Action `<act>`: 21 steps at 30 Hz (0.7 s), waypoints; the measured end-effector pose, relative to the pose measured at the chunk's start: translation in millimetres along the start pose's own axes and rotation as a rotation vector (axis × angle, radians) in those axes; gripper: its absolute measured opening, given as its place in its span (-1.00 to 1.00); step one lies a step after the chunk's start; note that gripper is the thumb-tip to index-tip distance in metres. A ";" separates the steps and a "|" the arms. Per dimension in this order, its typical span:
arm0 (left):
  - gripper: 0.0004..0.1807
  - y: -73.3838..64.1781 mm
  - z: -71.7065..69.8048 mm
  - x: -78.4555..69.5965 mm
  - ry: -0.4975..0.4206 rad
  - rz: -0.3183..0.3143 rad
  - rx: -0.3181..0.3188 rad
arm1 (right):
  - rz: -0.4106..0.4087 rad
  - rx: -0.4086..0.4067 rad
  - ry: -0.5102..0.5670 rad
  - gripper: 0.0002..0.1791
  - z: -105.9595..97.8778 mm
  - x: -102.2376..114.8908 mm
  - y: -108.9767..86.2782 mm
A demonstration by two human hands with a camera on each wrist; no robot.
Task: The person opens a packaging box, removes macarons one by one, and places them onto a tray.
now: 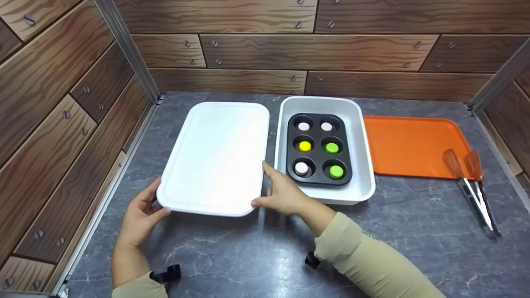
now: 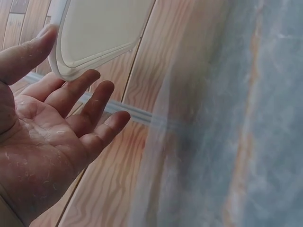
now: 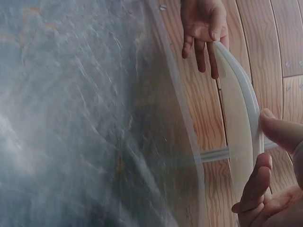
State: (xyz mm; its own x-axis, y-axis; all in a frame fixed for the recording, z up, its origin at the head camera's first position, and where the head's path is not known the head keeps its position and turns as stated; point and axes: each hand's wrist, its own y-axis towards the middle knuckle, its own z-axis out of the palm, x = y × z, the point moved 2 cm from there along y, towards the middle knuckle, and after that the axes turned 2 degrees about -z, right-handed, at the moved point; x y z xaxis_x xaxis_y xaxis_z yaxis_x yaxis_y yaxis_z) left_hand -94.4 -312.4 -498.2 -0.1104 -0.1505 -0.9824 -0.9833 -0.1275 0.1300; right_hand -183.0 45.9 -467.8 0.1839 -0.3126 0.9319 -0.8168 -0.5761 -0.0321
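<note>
A white rectangular lid is held up above the grey tabletop on the left, its underside showing in both wrist views. My left hand pinches its near left corner, thumb at the edge and fingers beneath. My right hand grips the near right edge between thumb and fingers. Right of the lid stands an open white bin. Inside the bin lies a black muffin pan, whose cups hold small round pieces: white, one yellow piece and green ones, such as the green piece.
An orange tray lies flat to the right of the bin. Tongs with orange tips rest partly over its right corner. Wood-patterned walls enclose the back and sides of the table.
</note>
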 end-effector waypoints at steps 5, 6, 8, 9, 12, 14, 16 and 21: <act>-0.12 -7.3 -1.2 7.2 -0.006 -0.031 -0.006 | 0.027 0.010 -0.019 0.24 9.9 -1.0 -5.6; -0.11 -7.9 -1.0 9.0 -0.012 -0.039 -0.004 | 0.037 0.012 -0.023 0.24 11.4 -1.9 -6.9; -0.11 -10.3 -1.2 11.9 -0.015 -0.047 -0.001 | 0.050 0.015 -0.027 0.24 15.3 -5.1 -8.5; -0.11 -11.9 -1.0 13.7 -0.015 -0.050 0.001 | 0.055 0.016 -0.029 0.24 17.1 -6.8 -9.3; -0.11 -17.4 -0.1 18.4 -0.010 -0.046 0.007 | 0.074 0.028 -0.038 0.23 21.4 -12.3 -11.4; -0.12 -20.5 0.7 20.8 -0.005 -0.041 0.011 | 0.075 0.038 -0.042 0.23 23.3 -15.9 -11.7; -0.13 -21.3 1.2 22.0 0.016 -0.056 0.012 | 0.070 0.045 -0.033 0.22 24.3 -19.6 -11.7; -0.13 -18.4 2.8 25.0 0.096 -0.173 0.012 | 0.044 0.049 -0.001 0.20 26.2 -30.9 -10.7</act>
State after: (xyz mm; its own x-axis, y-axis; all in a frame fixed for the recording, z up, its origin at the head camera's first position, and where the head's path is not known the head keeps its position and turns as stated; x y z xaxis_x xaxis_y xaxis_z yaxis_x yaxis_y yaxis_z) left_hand -79.5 -311.1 -525.6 0.0744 -0.2203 -0.9726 -0.9881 -0.1479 -0.0420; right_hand -165.7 41.9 -505.8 0.1484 -0.3393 0.9289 -0.7962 -0.5981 -0.0912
